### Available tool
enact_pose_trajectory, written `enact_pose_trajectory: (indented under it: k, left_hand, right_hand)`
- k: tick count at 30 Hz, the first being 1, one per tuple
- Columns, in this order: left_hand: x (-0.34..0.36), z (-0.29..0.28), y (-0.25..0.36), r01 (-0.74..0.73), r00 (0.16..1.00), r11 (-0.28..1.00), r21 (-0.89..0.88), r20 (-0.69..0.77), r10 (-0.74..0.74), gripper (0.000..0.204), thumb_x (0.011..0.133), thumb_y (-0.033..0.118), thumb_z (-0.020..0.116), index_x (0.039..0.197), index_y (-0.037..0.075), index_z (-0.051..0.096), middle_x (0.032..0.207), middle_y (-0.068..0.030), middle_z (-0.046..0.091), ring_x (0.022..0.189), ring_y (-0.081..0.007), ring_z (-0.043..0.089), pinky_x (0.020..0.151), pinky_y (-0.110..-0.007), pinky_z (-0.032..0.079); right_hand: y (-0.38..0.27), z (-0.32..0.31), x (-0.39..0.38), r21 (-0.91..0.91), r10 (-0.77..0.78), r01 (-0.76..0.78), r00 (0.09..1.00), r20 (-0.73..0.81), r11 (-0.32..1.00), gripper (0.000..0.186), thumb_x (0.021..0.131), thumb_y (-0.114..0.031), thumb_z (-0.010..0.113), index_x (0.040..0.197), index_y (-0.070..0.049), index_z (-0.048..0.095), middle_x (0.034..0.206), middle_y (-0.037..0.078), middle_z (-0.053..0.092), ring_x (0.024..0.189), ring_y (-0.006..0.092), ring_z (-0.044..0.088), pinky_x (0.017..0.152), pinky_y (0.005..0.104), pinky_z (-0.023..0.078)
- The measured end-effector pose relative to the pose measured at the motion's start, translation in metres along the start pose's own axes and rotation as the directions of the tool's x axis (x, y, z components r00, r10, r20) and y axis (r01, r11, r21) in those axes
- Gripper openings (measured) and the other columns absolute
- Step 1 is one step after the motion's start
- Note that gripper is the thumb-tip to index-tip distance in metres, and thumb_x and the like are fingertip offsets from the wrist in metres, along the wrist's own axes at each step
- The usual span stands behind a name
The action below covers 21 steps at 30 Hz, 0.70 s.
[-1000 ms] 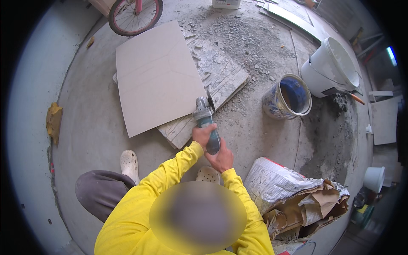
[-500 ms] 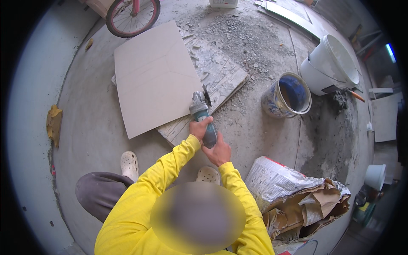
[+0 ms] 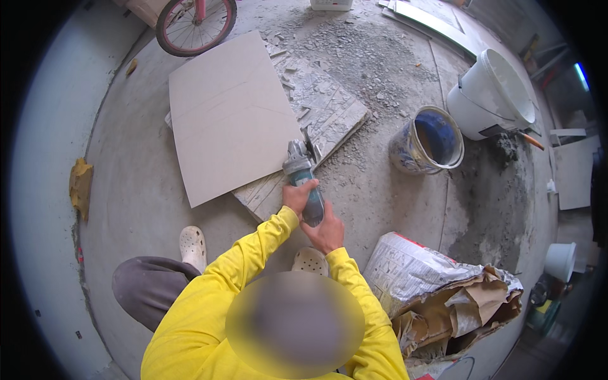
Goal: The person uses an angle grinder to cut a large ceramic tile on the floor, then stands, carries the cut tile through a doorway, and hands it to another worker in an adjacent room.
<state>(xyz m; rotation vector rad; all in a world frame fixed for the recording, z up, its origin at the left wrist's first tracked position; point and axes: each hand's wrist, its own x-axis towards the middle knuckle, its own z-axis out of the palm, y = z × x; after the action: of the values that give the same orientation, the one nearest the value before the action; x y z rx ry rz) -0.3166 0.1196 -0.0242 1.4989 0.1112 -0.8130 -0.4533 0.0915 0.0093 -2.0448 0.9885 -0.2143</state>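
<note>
Both my hands grip a teal and grey angle grinder [image 3: 300, 166]. My left hand [image 3: 298, 195] wraps round the middle of its body, and my right hand [image 3: 327, 230] holds the rear end. The grinder's disc [image 3: 309, 145] stands on edge at the right side of its head, by the near right corner of a large beige tile [image 3: 231, 120]. Faint lines cross the tile's face. Whether the disc touches the tile I cannot tell. Beneath the tile lies a worn, dusty board [image 3: 332, 117], which sticks out to the right and near side.
Tile slivers and grey rubble [image 3: 373, 69] lie beyond the board. To the right stand a blue-lined bucket [image 3: 405, 149] and a tilted white bucket [image 3: 472, 104]. A torn paper sack [image 3: 411, 269] is near my right arm. A bicycle wheel [image 3: 166, 28] stands at the far left.
The grinder and both hands have shifted very slightly toward me, and the disc looks turned a little. The tile has stayed in place on the board.
</note>
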Motion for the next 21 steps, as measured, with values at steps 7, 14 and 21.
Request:
enact_pose_trajectory:
  k: [7,14,21]
  left_hand:
    - [-0.0027,-0.0001,-0.002,-0.017,1.0,1.0,0.011,0.002,0.017,0.024,0.078,0.02,0.083,0.084,0.0,0.07,0.076,-0.0032,0.066,0.06,-0.0134,0.061,0.057,-0.032,0.051]
    - [-0.0008,-0.0014,-0.0065,-0.022,1.0,1.0,0.018,0.003,0.022,0.022,0.079,0.018,0.082,0.085,0.0,0.07,0.076,-0.0036,0.067,0.06,-0.0131,0.061,0.057,-0.031,0.051]
    - [-0.0026,-0.0018,-0.0062,-0.033,0.999,0.999,0.003,0.001,0.033,0.023,0.079,0.018,0.082,0.085,0.0,0.07,0.076,-0.0041,0.067,0.059,-0.0135,0.061,0.056,-0.031,0.052]
  right_hand:
    - [0.0019,-0.0011,-0.0025,-0.028,0.031,-0.031,0.999,0.024,0.999,0.079,0.071,-0.046,0.08,0.129,-0.001,0.05,0.084,0.026,0.07,0.078,0.0462,0.07,0.071,0.0523,0.056]
    - [0.0016,-0.0011,-0.0045,-0.027,0.022,-0.021,1.0,0.011,0.999,0.08,0.071,-0.046,0.08,0.129,0.0,0.05,0.084,0.026,0.07,0.078,0.0461,0.07,0.071,0.0521,0.056]
    - [0.0033,0.0022,-0.0053,-0.009,0.016,-0.016,1.0,-0.009,1.0,0.08,0.071,-0.046,0.08,0.129,0.0,0.05,0.084,0.026,0.071,0.078,0.0455,0.07,0.071,0.0515,0.056]
